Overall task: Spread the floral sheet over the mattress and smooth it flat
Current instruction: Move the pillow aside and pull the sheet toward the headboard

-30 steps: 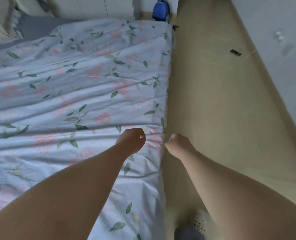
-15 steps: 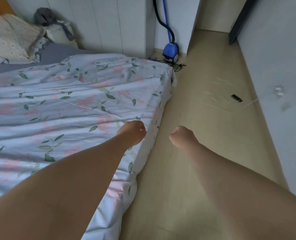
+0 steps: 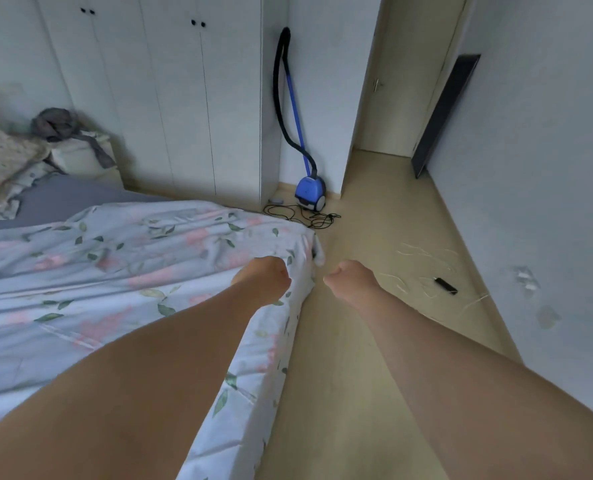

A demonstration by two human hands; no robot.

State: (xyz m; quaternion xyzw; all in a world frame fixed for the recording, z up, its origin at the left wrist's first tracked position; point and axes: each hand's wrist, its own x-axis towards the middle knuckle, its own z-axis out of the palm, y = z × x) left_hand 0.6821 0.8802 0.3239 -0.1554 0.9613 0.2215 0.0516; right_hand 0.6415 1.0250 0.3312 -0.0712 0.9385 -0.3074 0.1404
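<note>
Vac [image 3: 310, 194] nearer, cord [image 3: 308, 219] nr sheet [image 3: 149, 258]

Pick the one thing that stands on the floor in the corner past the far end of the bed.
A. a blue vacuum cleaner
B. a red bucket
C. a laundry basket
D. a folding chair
A: the blue vacuum cleaner sits on the floor beside the wardrobe, beyond the far corner of the floral sheet, with its hose rising against the wall.
</note>
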